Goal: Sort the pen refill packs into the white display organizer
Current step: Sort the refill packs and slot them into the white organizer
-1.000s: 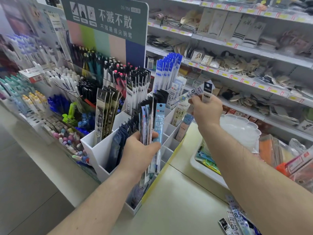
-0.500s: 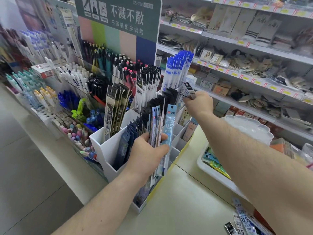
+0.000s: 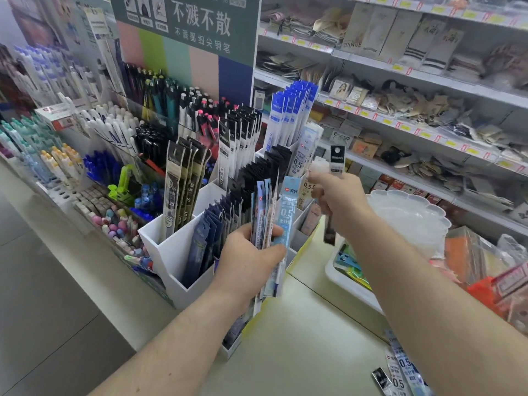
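Note:
My left hand [image 3: 249, 260] grips a bundle of blue refill packs [image 3: 287, 207] upright in front of the white display organizer [image 3: 177, 252]. My right hand [image 3: 338, 201] holds one black-topped refill pack [image 3: 336, 158] upright, just right of the organizer's back compartments. The organizer's stepped compartments hold black, dark blue, white and bright blue refill packs [image 3: 291, 112]. More loose refill packs [image 3: 400, 370] lie on the counter at the lower right.
A tiered pen display [image 3: 108, 138] with a green sign [image 3: 185, 21] stands behind the organizer. A white scalloped dish [image 3: 411, 215] and a white tray [image 3: 348, 284] sit to the right. Store shelves [image 3: 414, 81] fill the background. The pale counter [image 3: 300, 352] lies below my arms.
My right hand has drawn back from the organizer's rear compartments toward the right, with the black-topped pack now standing upright. My left hand keeps the bundle in place.

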Demonstrator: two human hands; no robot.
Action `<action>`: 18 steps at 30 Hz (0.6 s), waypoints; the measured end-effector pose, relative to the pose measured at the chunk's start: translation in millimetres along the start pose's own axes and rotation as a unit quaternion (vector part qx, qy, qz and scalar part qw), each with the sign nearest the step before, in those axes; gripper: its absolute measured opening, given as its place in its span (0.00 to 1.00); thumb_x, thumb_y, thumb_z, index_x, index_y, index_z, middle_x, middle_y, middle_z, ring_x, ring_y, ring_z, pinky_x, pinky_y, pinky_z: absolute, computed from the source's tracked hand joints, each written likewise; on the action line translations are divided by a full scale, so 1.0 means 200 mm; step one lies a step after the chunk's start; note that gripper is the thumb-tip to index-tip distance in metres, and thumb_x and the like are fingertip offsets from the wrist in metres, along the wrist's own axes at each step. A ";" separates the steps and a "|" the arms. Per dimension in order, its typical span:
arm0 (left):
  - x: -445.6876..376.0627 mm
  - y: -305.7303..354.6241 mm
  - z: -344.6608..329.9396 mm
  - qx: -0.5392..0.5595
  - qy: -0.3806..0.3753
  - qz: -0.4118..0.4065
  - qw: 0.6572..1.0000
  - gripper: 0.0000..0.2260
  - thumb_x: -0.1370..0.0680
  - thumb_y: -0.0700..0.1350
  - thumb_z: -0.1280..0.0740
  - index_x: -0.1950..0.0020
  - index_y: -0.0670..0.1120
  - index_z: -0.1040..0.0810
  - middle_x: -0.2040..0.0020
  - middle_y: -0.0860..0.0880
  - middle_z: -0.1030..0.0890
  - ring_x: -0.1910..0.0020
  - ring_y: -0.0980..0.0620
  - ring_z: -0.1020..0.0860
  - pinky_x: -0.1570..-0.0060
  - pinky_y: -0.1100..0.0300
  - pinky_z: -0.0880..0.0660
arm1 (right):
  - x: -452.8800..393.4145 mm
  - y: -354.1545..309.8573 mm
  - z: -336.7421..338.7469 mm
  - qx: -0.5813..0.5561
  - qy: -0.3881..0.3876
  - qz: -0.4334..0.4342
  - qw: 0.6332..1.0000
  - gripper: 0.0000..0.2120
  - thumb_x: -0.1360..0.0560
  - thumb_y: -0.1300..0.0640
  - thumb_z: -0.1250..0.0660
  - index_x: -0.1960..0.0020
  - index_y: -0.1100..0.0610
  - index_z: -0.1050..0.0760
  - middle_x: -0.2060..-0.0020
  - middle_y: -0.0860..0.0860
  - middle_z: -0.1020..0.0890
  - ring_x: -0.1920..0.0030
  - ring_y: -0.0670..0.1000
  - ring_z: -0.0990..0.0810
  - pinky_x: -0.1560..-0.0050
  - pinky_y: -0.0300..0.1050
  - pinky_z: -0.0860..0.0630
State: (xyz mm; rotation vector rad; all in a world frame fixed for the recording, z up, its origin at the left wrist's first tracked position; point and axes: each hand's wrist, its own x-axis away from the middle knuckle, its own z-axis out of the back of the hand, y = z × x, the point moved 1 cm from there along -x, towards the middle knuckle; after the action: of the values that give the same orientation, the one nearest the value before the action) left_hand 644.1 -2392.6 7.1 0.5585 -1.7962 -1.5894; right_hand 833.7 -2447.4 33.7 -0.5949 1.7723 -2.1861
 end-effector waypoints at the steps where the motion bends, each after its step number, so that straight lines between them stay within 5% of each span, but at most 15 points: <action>1: 0.00 0.00 -0.01 -0.001 0.000 -0.002 1.000 0.11 0.27 0.33 0.29 0.56 0.51 0.20 0.60 0.53 0.19 0.67 0.57 0.24 0.63 0.64 0.28 | 0.06 0.01 0.02 -0.017 -0.060 -0.013 0.998 0.05 0.24 0.59 0.30 0.53 0.62 0.21 0.73 0.52 0.26 0.76 0.47 0.36 0.76 0.39 0.39; 4: 0.00 -0.02 -0.06 -0.025 -0.005 -0.009 1.000 0.11 0.27 0.34 0.28 0.56 0.50 0.20 0.63 0.52 0.21 0.70 0.56 0.27 0.65 0.63 0.28 | 0.19 0.05 0.04 0.052 -0.208 -0.011 0.977 0.10 0.23 0.55 0.30 0.58 0.59 0.24 0.75 0.50 0.26 0.77 0.46 0.37 0.76 0.38 0.42; 6: 0.00 -0.04 -0.08 -0.040 -0.009 -0.008 0.999 0.10 0.27 0.35 0.28 0.55 0.50 0.21 0.63 0.51 0.21 0.69 0.54 0.27 0.65 0.62 0.29 | 0.21 0.08 0.05 0.076 -0.217 0.002 0.973 0.11 0.22 0.58 0.30 0.62 0.58 0.25 0.76 0.48 0.28 0.76 0.46 0.38 0.74 0.38 0.43; 10: -0.01 -0.05 -0.10 -0.025 0.003 -0.004 1.000 0.08 0.26 0.34 0.29 0.57 0.47 0.22 0.66 0.52 0.23 0.73 0.58 0.27 0.70 0.63 0.29 | 0.13 0.13 0.16 -0.014 -0.035 0.007 0.999 0.07 0.22 0.60 0.30 0.57 0.62 0.22 0.73 0.51 0.28 0.74 0.47 0.37 0.73 0.39 0.41; 13: -0.03 -0.04 -0.09 0.001 0.023 0.005 1.000 0.07 0.26 0.35 0.29 0.56 0.47 0.21 0.64 0.51 0.23 0.70 0.56 0.27 0.70 0.61 0.28 | 0.06 0.19 0.26 0.021 0.088 0.034 0.995 0.06 0.22 0.56 0.29 0.55 0.58 0.21 0.70 0.50 0.25 0.70 0.48 0.31 0.69 0.41 0.34; 18: -0.02 -0.04 -0.07 0.024 0.010 0.014 1.000 0.08 0.27 0.33 0.30 0.55 0.45 0.21 0.61 0.51 0.22 0.63 0.52 0.27 0.63 0.56 0.29 | -0.05 0.33 0.26 0.144 0.140 0.062 0.978 0.15 0.21 0.51 0.32 0.56 0.64 0.20 0.61 0.59 0.18 0.58 0.58 0.22 0.54 0.54 0.26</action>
State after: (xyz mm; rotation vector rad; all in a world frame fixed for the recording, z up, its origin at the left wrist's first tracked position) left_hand 656.5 -2401.3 -1.4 0.5676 -1.8229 -1.5212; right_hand 863.3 -2502.8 -22.4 -0.1122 1.5179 -2.4694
